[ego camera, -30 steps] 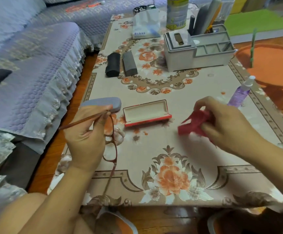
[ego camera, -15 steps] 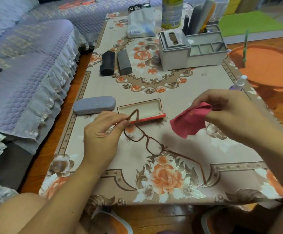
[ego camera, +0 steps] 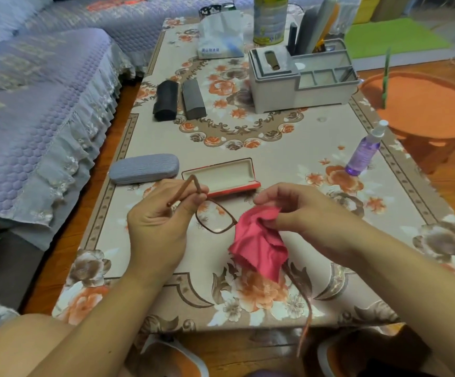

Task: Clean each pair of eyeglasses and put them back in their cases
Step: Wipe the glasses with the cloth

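The left hand (ego camera: 158,227) pinched the thin brown glasses (ego camera: 215,219) by the hinge above the table (ego camera: 288,159) while the right hand (ego camera: 305,213) pinched the soft red cloth (ego camera: 259,246) against one lens; they looked light, fragile, best held by the frame.

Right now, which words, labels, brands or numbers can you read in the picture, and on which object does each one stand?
White tissue pack: one line of blue characters near its bottom edge, too blurred to read.
Tall can: green printed label with small print at the base, too blurred to read.
Purple spray bottle: no legible text.
Glasses cases: no text seen.
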Demonstrator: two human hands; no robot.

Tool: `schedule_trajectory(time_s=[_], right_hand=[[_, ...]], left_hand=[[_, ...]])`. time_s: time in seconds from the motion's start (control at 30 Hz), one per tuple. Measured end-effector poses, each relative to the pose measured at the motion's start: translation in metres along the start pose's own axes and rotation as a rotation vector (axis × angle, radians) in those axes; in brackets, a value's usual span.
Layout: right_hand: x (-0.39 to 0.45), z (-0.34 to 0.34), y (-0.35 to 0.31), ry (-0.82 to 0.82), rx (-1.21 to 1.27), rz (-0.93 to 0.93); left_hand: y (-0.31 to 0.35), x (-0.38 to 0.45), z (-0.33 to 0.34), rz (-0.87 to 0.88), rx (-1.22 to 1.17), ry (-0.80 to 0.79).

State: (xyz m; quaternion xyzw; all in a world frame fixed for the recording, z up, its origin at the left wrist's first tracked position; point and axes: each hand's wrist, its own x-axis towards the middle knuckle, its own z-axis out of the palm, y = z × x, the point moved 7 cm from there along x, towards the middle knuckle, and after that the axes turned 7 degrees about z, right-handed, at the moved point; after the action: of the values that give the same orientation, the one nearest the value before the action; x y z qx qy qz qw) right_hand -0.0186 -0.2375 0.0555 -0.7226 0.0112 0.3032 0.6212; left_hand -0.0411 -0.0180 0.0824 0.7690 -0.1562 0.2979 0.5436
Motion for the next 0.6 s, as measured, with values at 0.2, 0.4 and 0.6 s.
schedule_trajectory(time_s=[0.2, 0.4, 0.6], right_hand=[[-0.004, -0.005, 0.000, 0.121, -0.169, -0.005], [-0.016, 0.021, -0.008, -0.075, -0.380, -0.100], [-0.010, 0.040, 0.008, -0.207, -0.275, -0.020]], left_hand=[[-0.006, 0.000, -0.004, -0.058, -0.056, 0.024], [0.011, 0.001, 0.001, 0.047, 0.007, -0.009], [0.018, -0.005, 0.003, 0.141, 0.083, 0.016]])
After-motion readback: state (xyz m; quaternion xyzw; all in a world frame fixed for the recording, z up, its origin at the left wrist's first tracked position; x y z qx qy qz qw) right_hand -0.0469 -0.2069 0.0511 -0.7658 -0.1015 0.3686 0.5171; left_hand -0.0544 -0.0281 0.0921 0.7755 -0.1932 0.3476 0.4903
